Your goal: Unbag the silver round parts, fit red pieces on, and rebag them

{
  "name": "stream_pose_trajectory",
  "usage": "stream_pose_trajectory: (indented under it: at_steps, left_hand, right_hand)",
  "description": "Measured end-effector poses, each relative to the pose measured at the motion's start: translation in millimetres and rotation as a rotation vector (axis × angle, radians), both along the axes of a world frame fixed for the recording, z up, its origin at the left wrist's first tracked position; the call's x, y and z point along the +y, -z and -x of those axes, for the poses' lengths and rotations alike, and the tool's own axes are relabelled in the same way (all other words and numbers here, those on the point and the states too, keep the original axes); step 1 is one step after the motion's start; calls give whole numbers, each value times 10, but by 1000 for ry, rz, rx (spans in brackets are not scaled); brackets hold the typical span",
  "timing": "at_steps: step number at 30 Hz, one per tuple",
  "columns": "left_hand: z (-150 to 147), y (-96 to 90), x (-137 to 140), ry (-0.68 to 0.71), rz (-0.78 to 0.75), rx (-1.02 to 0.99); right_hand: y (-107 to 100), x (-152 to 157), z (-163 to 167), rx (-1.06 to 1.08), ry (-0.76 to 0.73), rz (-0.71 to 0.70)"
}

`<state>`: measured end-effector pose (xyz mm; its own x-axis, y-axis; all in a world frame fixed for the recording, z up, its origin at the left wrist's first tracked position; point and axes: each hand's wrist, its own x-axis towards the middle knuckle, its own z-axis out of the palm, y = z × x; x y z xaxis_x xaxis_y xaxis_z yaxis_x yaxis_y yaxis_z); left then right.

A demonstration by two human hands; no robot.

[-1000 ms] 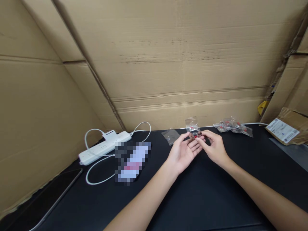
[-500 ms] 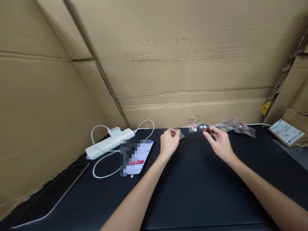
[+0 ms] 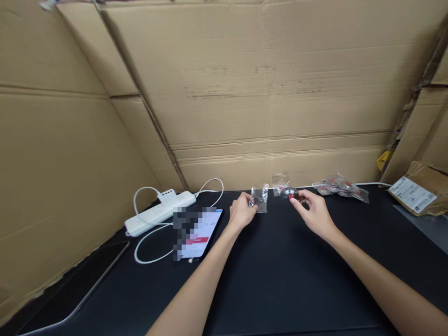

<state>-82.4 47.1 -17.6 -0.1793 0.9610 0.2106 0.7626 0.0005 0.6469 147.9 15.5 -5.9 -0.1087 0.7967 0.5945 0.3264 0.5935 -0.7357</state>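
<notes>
My left hand (image 3: pixel 242 210) pinches the edge of a small clear plastic bag (image 3: pixel 261 199), which stands spread out above the black tabletop (image 3: pixel 280 280). Between the thumb and fingers of my right hand (image 3: pixel 312 210) is a dark, shiny round disc (image 3: pixel 288 192) with a red spot near its middle; its exact kind does not show. Just behind the disc lies another clear bag (image 3: pixel 280 181) with something red and silvery inside. The two hands are apart, and the disc is outside the bag in my left hand.
Several bagged red-and-silver pieces (image 3: pixel 339 185) lie at the back right. Farther right rests a brown package (image 3: pixel 420 189) with a white label. On the left are a white power strip (image 3: pixel 159 212), a lit phone (image 3: pixel 206 233) on a cable, and a dark tablet-like panel (image 3: pixel 77 284). Cardboard walls (image 3: pixel 224 116) enclose the table.
The bag in my left hand has opened out and shows more fully. My right hand has shifted slightly left with the disc. The view has tilted up a little.
</notes>
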Motion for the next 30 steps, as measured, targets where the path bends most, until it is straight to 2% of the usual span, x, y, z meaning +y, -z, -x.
stream_pose_trajectory:
  at_steps: [2, 4, 6, 8, 13, 17, 19, 23, 27, 30]
  left_hand:
    - [-14, -16, 12, 200, -57, -284]
    - [-54, -48, -4, 387, -63, -466]
    - [-101, -90, -37, 505, -31, -512]
    - [-137, -131, -73, 564, -30, -492]
    - [-166, -212, -157, 622, -39, -338]
    - [-220, -293, -259, 625, -111, -192]
    - [-269, -334, -313, 609, -136, -181]
    - [-365, -340, -356, 562, -143, -381]
    - [-417, -282, -326, 531, -65, -639]
    - [-448, -285, -333, 563, -4, -765]
  right_hand:
    - [-4, 9, -15, -24, 7, -14]
    - [-26, 20, -45, -69, 27, -38]
    - [-56, 34, -88, -128, 66, -70]
    - [-81, 52, -134, -188, 105, -96]
    - [-88, 90, -209, -316, 129, -104]
    - [-94, 77, -222, -444, 70, -76]
    - [-108, 55, -217, -485, 25, -64]
    - [-125, 23, -198, -496, -50, -45]
    - [-112, 33, -187, -418, -101, 21]
    - [-108, 44, -187, -345, -145, 104]
